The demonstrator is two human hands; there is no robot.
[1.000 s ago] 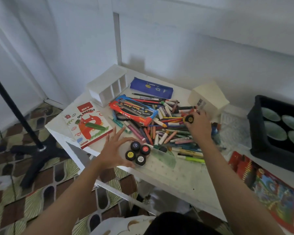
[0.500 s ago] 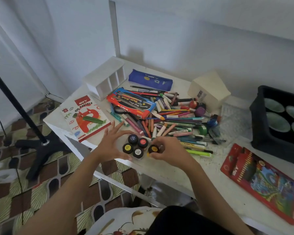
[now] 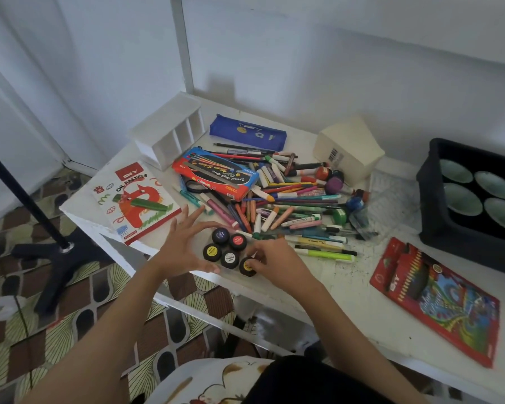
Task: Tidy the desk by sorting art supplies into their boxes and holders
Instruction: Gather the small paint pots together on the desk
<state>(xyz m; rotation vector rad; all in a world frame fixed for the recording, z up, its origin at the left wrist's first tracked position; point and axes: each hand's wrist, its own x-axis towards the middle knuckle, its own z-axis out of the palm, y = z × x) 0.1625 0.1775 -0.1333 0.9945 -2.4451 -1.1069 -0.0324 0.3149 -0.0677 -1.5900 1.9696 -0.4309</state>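
Right hand [image 3: 270, 258] pinches 5th paint pot [image 3: 247, 267]; left hand [image 3: 181, 246], fingers spread, flanks 4 pots [image 3: 230, 259]. Set it upright, touching the cluster, before letting go.

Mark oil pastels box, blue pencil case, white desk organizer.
oil pastels box [image 3: 136, 202], head view, cover middle.
blue pencil case [image 3: 248, 136], head view, fabric middle.
white desk organizer [image 3: 164, 119], head view, upper face.

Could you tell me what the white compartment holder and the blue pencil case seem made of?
The white compartment holder: probably matte plastic or painted wood; flat rigid walls, no gloss. The blue pencil case: likely soft fabric; rumpled outline, printed motifs.
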